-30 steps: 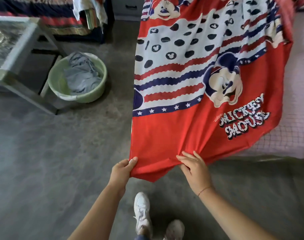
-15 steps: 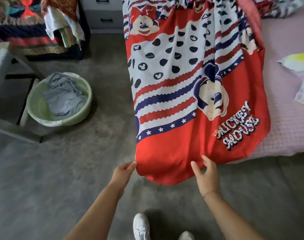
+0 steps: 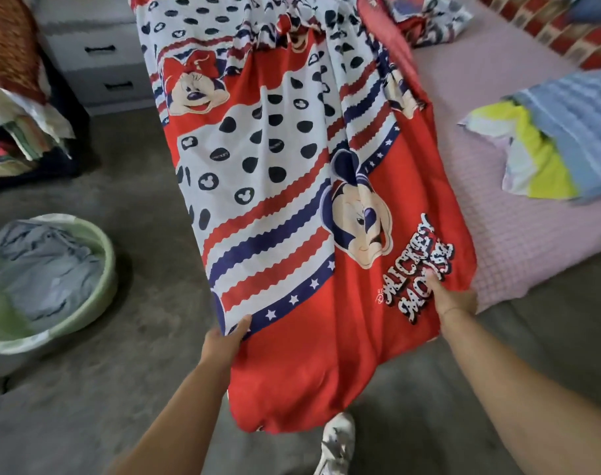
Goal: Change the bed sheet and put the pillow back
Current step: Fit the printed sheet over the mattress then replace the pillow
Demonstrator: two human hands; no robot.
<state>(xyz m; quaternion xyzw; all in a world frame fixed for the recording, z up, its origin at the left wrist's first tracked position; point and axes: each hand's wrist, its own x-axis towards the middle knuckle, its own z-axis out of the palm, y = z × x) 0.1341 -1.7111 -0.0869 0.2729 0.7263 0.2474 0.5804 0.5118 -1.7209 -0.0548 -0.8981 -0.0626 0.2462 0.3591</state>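
1. The sheet (image 3: 292, 207), red with white, blue-striped and dotted panels and cartoon-mouse prints, was stretched from the top of the view down toward the person. Its right side lay along the near edge of the bed (image 3: 518, 234); the remainder hung above the floor (image 3: 138, 200).
2. The lower red end of the sheet sagged below both hands, just above a white shoe (image 3: 336, 440).
3. The left grip (image 3: 223, 341) grasped the left edge of the sheet at the blue star border, thumb on top, remaining fingers hidden beneath the cloth.
4. The right grip (image 3: 453, 299) grasped the right edge beside the printed lettering, one digit lying on the cloth and the rest concealed under it.
5. The bed carried a pink checked cover. A crumpled yellow, white and blue cloth (image 3: 539, 149) lay on it, well apart from the sheet.
6. A green basin (image 3: 112, 262) stood on the floor to the left and contained a grey cloth (image 3: 45, 269).
7. A white drawer unit (image 3: 97, 56) stood at upper left, beside a pile of mixed fabrics (image 3: 18, 97).
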